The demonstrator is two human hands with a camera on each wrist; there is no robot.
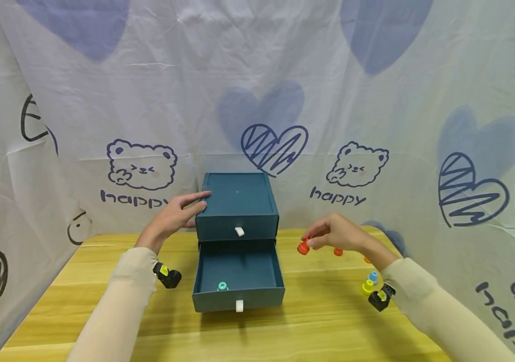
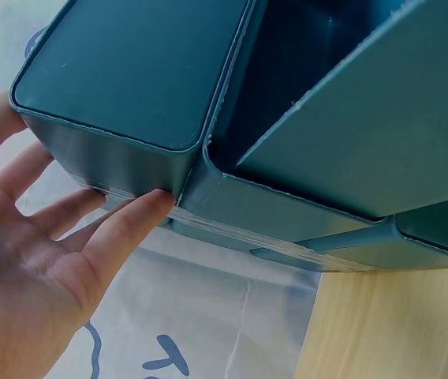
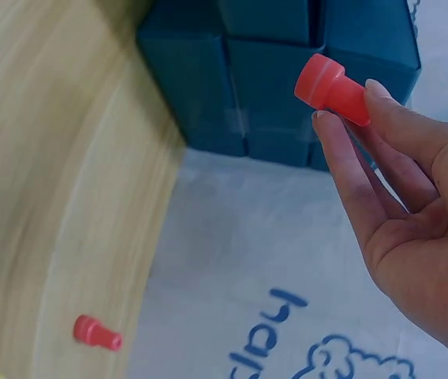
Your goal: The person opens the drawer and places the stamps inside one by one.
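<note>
My left hand [image 1: 171, 219] rests against the left side of a dark blue drawer unit [image 1: 239, 193], its fingers spread along the side and top edge. The unit's lower drawer [image 1: 239, 300] is pulled out; a small teal stamp [image 1: 223, 286] stands inside near its front. To the right of the unit, my right hand [image 1: 336, 232] pinches a small red stamp [image 3: 330, 87] between thumb and fingertips, above the table. In the right wrist view the stamp's wide end points away from the palm.
A second red stamp [image 1: 338, 252] is on the wooden table [image 1: 321, 322] behind the right hand. Closer to the right wrist stand a blue stamp [image 1: 372, 277] and a yellow one. The upper drawer [image 1: 221, 229] is closed. A printed cloth [image 1: 194, 100] hangs behind the table.
</note>
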